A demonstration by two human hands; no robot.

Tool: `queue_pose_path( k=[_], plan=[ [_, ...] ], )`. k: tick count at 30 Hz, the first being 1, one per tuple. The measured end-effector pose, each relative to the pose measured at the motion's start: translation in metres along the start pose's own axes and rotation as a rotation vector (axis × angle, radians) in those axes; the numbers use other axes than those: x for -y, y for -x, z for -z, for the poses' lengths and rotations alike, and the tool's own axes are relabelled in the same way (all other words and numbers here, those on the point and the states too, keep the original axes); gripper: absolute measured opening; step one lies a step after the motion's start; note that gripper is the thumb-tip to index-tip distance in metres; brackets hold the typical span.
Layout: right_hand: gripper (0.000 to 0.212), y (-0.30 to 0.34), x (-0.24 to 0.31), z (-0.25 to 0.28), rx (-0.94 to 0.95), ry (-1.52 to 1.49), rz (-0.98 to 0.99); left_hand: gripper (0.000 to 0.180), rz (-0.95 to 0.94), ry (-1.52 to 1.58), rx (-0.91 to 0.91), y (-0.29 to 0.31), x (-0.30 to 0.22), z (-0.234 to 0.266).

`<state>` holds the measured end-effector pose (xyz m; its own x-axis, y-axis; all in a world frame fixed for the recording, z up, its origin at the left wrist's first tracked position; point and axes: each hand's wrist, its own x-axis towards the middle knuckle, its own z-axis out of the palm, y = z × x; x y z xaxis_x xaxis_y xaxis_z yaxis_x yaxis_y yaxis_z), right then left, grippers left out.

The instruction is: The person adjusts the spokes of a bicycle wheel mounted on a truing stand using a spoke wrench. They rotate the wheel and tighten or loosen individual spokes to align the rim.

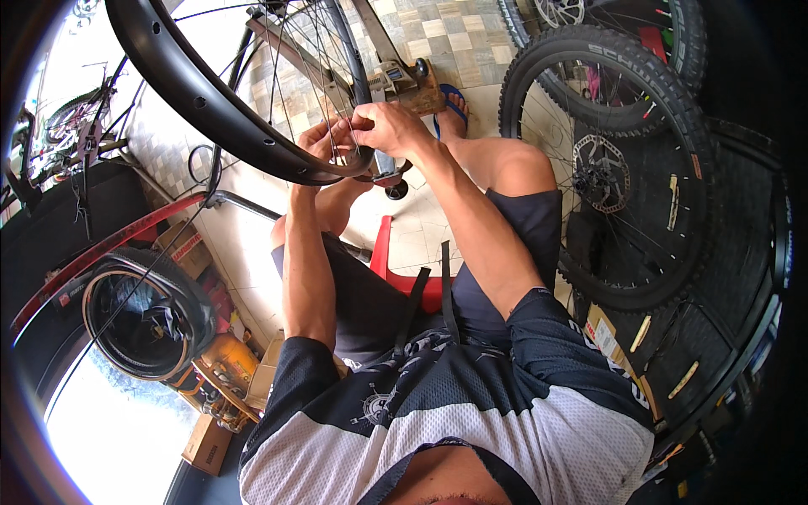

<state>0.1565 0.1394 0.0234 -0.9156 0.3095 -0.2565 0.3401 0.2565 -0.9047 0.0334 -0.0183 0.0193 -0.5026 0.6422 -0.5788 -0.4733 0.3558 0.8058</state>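
A black bare bicycle rim (240, 135) with spoke holes along its face stands before me, its thin black spokes (273, 80) running upward. It sits in a grey metal wheel stand (394, 82). At the rim's near end, my left hand (320, 141) is closed, fingertips pinched on a spoke just inside the rim. Right beside it, my right hand (389, 130) is closed too, thumb and index finger pressed together close to the left fingertips. Whatever the right fingers hold is too small to make out. Both hands meet by the lower spokes.
At right lean bicycle wheels with knobby tyres (539, 61) and a brake disc (600, 164). A red stool (429, 290) shows between my legs. At left are a red bar (126, 231), stacked tyres (189, 295) and a cardboard box (207, 444). My foot wears a blue flip-flop (452, 91).
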Motion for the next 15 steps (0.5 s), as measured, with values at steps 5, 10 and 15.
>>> queue_pose_path(
  k=[5, 10, 15],
  plan=[
    [0.030, -0.003, -0.006, -0.001, 0.013, -0.001, 0.019, 0.032, 0.018, -0.092, 0.010, 0.006, -0.005, -0.004],
    [0.023, -0.003, -0.013, 0.001, 0.027, -0.156, 0.110, 0.030, -0.013, -0.101, -0.122, 0.003, -0.001, -0.011],
    [0.023, -0.007, -0.016, -0.004, 0.049, -0.177, 0.064, 0.036, -0.250, -0.134, -0.219, 0.002, 0.005, -0.026]
  ],
)
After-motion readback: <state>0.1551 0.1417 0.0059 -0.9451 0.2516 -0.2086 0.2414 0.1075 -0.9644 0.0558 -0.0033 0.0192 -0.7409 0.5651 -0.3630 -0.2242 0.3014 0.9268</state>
